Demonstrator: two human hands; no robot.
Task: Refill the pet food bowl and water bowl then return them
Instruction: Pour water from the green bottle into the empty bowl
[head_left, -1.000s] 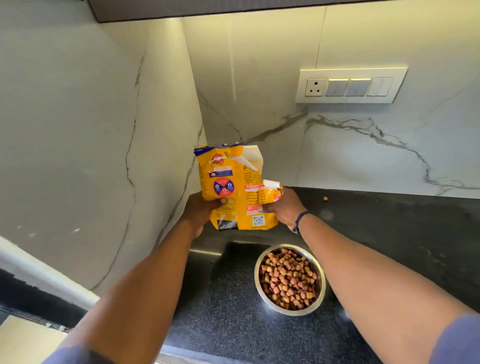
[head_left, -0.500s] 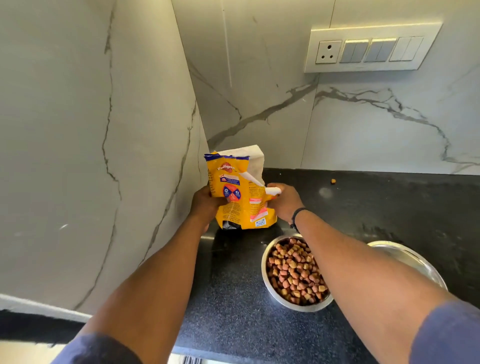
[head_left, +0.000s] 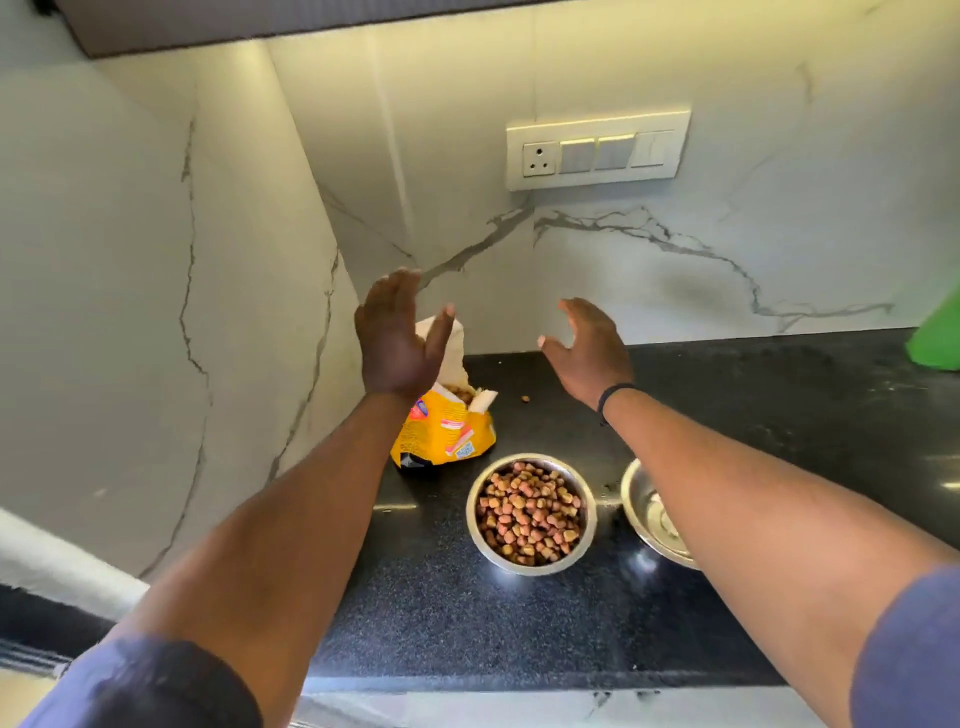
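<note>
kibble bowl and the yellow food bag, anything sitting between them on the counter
Nothing: in the head view only bare black counter separates the kibble bowl from the yellow food bag. The one loose kibble piece lies right of the bag.

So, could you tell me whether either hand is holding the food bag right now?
No, the left hand and right hand are both open in the air, and the bag stands on the counter.

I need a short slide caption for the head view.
Open hands above kibble bag; filled food bowl beside it.
</note>
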